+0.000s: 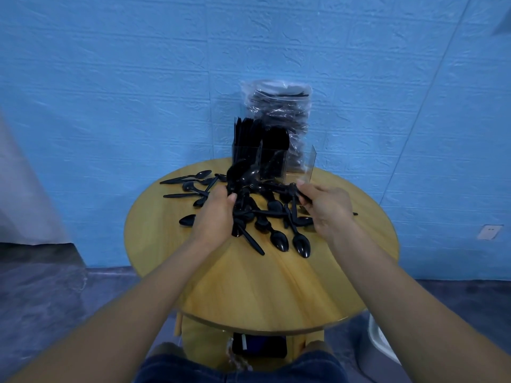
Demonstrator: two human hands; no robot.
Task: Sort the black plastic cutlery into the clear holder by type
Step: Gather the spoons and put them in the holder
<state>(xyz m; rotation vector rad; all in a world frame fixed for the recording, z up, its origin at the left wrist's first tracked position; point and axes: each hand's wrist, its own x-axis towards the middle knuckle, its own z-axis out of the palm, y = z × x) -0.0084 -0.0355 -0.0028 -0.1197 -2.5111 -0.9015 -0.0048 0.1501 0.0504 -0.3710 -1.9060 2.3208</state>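
Note:
Black plastic spoons [276, 217] lie scattered in a pile across the far half of the round wooden table [249, 286]. My left hand [214, 217] grips a bunch of spoons [242, 178] with their bowls pointing up and away. My right hand [326, 208] pinches the handle of one black piece [290, 189] at the right side of the pile. The clear holder [272, 158] stands at the table's far edge, its left compartments packed with upright black cutlery. Its right compartment [307, 164] looks empty.
A clear plastic bag of more black cutlery [279, 111] stands behind the holder against the blue wall. Loose spoons [188, 178] lie at the table's far left. My knees sit under the near edge, with a dark object [260, 345] on the shelf below.

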